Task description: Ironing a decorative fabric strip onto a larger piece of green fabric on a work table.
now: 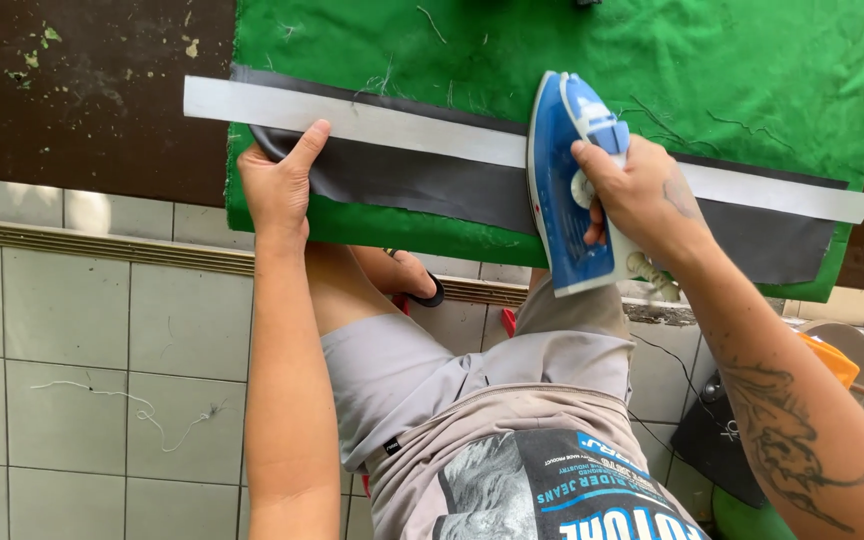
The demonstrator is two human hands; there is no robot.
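We are gripping one blue steam iron (pixel 569 185) in our right hand (pixel 642 200), fingers wrapped fully around its handle, the iron resting on one white strip (pixel 402 130) laid over one dark grey fabric piece (pixel 432 185). Our left hand (pixel 280 180) is lying open, pressing that fabric's end. Both are lying on one green cloth (pixel 732 70) covering the dark bench (pixel 82 100).

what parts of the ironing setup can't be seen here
Head view only:
- Soleplate of the blue iron: faces down on the white strip, hidden by the iron's body.
- Iron handle: covered by the right hand.
- Dark fabric under the left hand: covered by the palm.
- Green cloth: far edge cut off by the frame top.
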